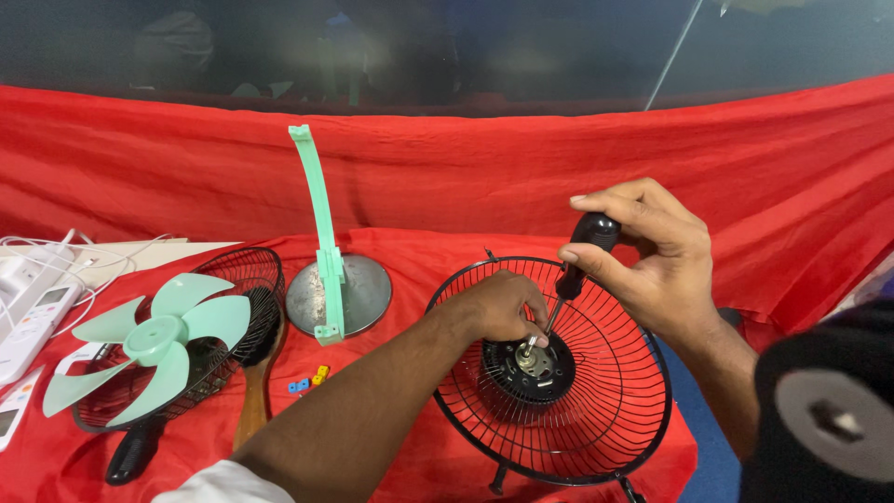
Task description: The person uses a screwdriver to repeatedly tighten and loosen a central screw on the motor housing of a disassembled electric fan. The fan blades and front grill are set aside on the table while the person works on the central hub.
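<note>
Your right hand is wrapped tight around the screwdriver, left hand pinching the motor hub inside the black fan guard.

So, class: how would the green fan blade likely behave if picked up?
The fan blade looks like thin plastic, so it is probably light and slightly flexible. It rests loosely on the grille, so a push would likely slide or tip it.

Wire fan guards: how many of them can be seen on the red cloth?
2. One black guard stands at the right, under both hands, with the motor hub in its middle. The other guard lies at the left, beneath the green fan blade.
</note>
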